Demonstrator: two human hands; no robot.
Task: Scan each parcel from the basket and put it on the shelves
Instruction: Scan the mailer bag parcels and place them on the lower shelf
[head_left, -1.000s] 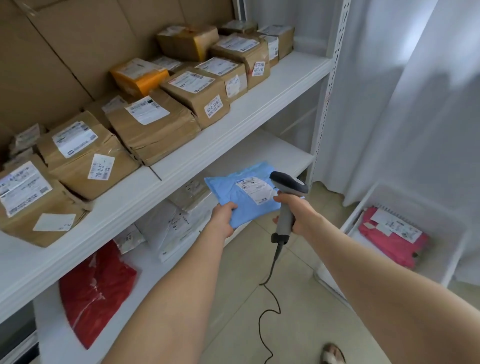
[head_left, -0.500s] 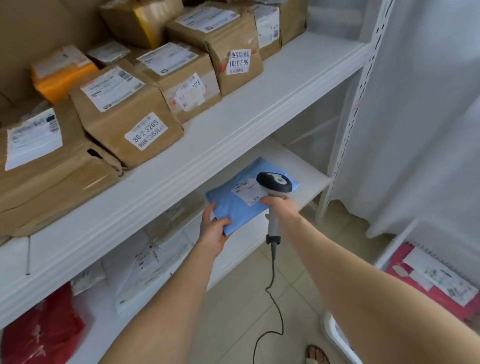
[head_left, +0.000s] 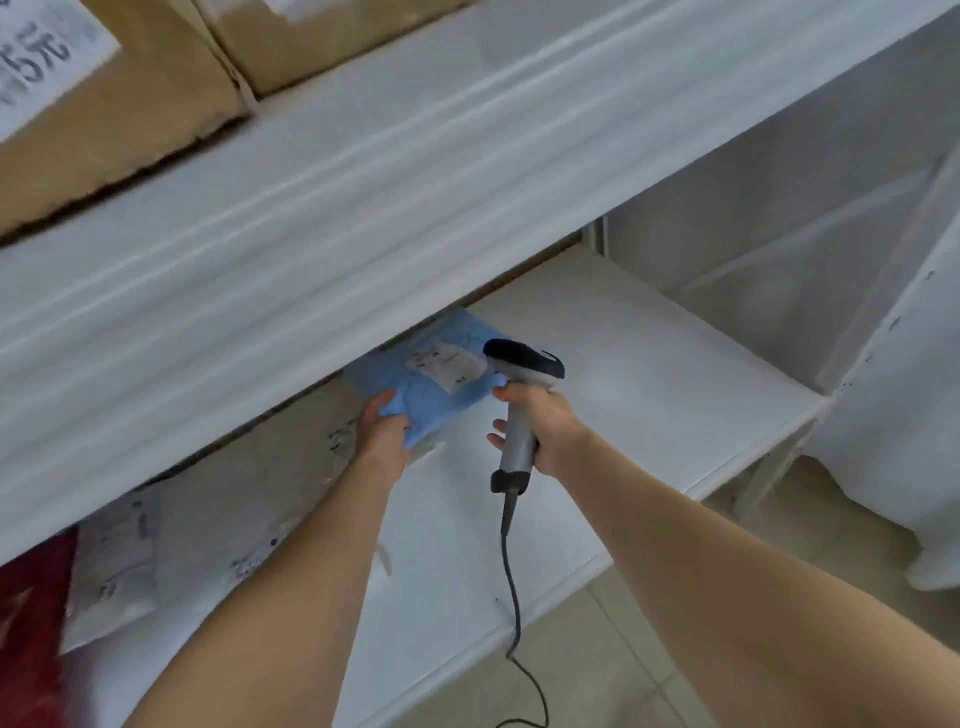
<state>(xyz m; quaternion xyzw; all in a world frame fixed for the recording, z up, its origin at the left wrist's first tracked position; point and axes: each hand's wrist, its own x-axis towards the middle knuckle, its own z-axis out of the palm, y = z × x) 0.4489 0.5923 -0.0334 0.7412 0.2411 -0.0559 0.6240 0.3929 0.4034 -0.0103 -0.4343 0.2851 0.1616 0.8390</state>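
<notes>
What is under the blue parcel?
The blue parcel, held by the left hand, is above the lower shelf. Its near edge overlaps a pale bagged parcel. The upper shelf hides its far part, so what lies under there is unseen.

blue parcel (head_left: 431, 384) half behind shelf edge (head_left: 363, 218), label (head_left: 447, 364) unreadable

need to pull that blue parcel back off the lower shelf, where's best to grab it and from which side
Take the blue parcel by its near corner, coming from the open front of the lower shelf, where the left hand already pinches it. It is a soft, flat mailer whose far end runs under the upper shelf, so only the front is likely reachable.
</notes>
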